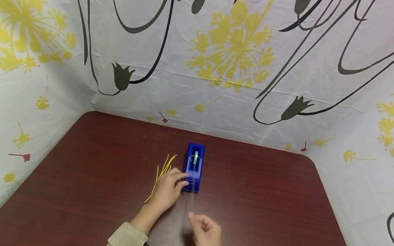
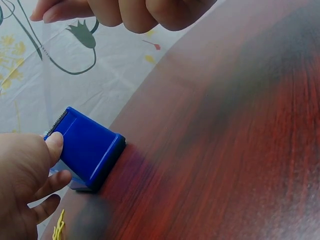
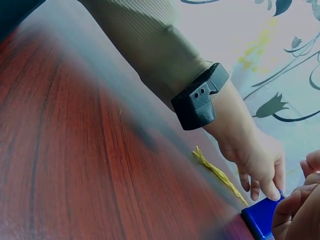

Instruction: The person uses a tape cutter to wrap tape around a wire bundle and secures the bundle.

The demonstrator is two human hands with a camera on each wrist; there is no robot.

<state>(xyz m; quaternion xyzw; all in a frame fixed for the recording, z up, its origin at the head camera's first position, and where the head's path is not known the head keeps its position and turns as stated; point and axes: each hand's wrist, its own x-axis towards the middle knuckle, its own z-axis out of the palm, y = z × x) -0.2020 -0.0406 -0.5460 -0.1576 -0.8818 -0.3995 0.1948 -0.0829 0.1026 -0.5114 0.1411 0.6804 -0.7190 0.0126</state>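
Note:
A blue tape dispenser (image 1: 195, 186) stands on the dark red wooden table, a roll of clear tape (image 1: 196, 158) in its far half. My left hand (image 1: 165, 191) grips the dispenser's near end from the left side; in the left wrist view its thumb lies by the toothed cutter (image 2: 59, 120). Closer to me, my right hand (image 1: 208, 239) pinches the end of a clear tape strip (image 2: 47, 82). The strip stretches from the cutter up to those fingertips. Beside and partly behind the left hand lie thin yellow strands (image 3: 216, 172), apart from the dispenser.
The wooden table (image 1: 265, 197) has rounded far corners. White cloth (image 1: 146, 51) with yellow and grey plant prints rises behind it and at both sides. A black device (image 3: 197, 102) is strapped on the left wrist over a beige sleeve (image 1: 127, 241).

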